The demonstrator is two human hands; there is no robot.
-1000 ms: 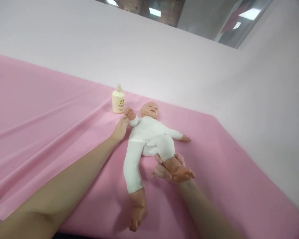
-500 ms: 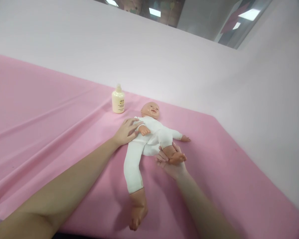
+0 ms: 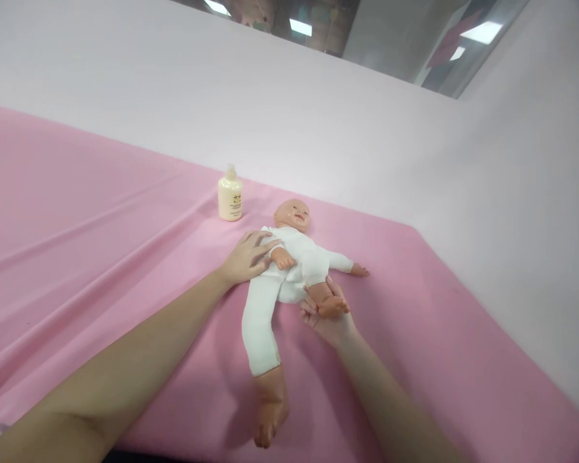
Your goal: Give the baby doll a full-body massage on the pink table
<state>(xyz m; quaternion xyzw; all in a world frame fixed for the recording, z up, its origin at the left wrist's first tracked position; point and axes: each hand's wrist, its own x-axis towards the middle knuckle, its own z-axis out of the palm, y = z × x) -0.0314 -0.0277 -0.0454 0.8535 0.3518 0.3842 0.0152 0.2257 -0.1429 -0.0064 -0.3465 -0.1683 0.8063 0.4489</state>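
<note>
A baby doll (image 3: 299,244) with a white cloth body lies on its back on the pink cloth, its head pointing away from me. My left hand (image 3: 249,258) rests on the doll's side by its bent arm, fingers stretched out over the white fabric. The doll's raised leg (image 3: 324,297) is bent toward its belly, and my right hand (image 3: 330,321) holds it from below at the lower leg. Part of that hand's fingers is hidden behind the leg. The doll's other leg (image 3: 263,334) lies stretched toward me.
Behind my left hand, a cream pump bottle (image 3: 230,200) stands upright. The pink cloth (image 3: 125,238) has long folds on the left. A white wall (image 3: 367,141) borders the far side, with a window (image 3: 381,45) above it.
My right hand has shifted the doll's raised foot slightly to the left. My left hand stays on the doll's side.
</note>
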